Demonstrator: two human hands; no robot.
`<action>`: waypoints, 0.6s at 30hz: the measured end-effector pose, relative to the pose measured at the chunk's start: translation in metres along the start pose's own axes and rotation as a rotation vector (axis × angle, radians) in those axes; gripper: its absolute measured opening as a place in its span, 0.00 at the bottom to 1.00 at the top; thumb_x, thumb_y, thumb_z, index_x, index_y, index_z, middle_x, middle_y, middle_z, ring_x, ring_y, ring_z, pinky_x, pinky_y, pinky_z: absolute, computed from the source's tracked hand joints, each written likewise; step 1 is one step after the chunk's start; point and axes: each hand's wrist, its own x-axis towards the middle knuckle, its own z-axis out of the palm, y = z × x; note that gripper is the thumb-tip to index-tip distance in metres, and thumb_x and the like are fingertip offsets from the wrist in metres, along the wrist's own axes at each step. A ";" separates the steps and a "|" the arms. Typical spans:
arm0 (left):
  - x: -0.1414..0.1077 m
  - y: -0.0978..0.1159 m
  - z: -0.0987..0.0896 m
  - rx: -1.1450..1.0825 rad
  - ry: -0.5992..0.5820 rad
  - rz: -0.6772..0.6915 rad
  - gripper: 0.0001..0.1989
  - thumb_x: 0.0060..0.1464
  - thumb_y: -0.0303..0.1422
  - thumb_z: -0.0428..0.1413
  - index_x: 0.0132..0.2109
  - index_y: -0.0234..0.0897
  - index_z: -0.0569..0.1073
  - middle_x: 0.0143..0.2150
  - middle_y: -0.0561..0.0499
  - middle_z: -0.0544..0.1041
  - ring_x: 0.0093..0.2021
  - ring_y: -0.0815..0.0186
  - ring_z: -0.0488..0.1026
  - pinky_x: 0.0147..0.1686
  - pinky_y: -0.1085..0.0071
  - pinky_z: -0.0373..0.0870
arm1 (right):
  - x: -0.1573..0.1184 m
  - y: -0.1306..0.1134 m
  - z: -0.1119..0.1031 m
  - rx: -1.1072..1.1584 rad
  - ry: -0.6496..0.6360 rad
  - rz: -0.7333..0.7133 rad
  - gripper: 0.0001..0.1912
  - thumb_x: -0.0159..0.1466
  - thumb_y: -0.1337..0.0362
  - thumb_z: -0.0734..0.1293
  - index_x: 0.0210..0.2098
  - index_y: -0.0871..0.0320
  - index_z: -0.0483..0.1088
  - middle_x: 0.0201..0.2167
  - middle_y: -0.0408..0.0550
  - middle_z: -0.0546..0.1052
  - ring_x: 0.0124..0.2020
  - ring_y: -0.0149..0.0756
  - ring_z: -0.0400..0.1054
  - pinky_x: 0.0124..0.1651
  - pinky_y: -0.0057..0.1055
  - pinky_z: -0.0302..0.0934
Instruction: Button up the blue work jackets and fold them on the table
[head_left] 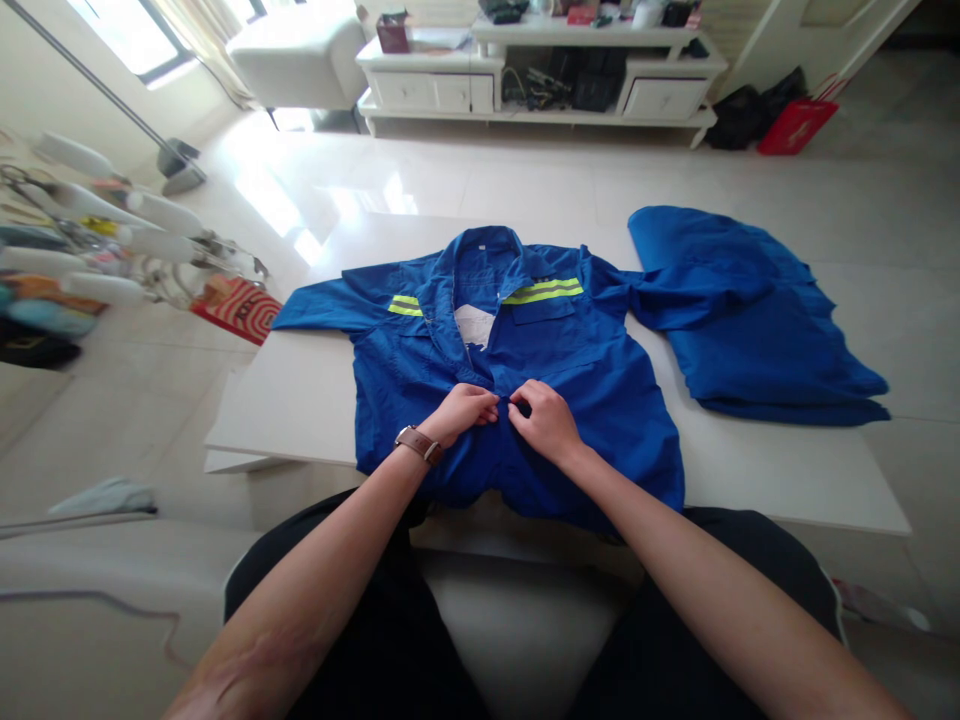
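Observation:
A blue work jacket (pixel 600 400) with yellow-and-grey reflective strips lies spread on a white table (pixel 292 400), collar pointing away from me. Its upper front gapes and shows a white patch inside. At the middle of the front edges, my left hand (pixel 469 408) pinches the fabric, with a brown-strapped watch (pixel 418 444) on that wrist. Just to its right, my right hand (pixel 546 418) pinches the jacket front too, thumb and forefinger curled together. Whether a button or fastener sits between the fingertips is too small to tell.
Folded blue fabric (pixel 757 320) lies at the table's right, under the jacket's sleeve. At left stand a sewing machine or thread stand with white cones (pixel 157 240) and a red-striped bag (pixel 238 308). A white TV cabinet (pixel 435 90) and a red bag (pixel 796 125) stand beyond.

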 end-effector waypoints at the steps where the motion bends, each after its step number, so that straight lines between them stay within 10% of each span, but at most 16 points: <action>1: 0.000 0.000 0.000 -0.002 0.005 0.002 0.10 0.55 0.31 0.61 0.27 0.33 0.75 0.25 0.49 0.77 0.27 0.71 0.73 0.30 0.75 0.67 | 0.000 0.000 0.000 0.002 0.002 0.000 0.04 0.65 0.70 0.67 0.34 0.55 0.71 0.37 0.48 0.76 0.42 0.41 0.70 0.48 0.35 0.63; 18: -0.001 0.000 0.002 0.000 -0.062 0.012 0.14 0.51 0.36 0.66 0.27 0.35 0.71 0.23 0.55 0.73 0.26 0.73 0.72 0.28 0.77 0.64 | 0.000 -0.002 -0.002 -0.001 0.018 -0.005 0.06 0.67 0.70 0.66 0.34 0.55 0.72 0.37 0.48 0.77 0.42 0.41 0.71 0.48 0.35 0.62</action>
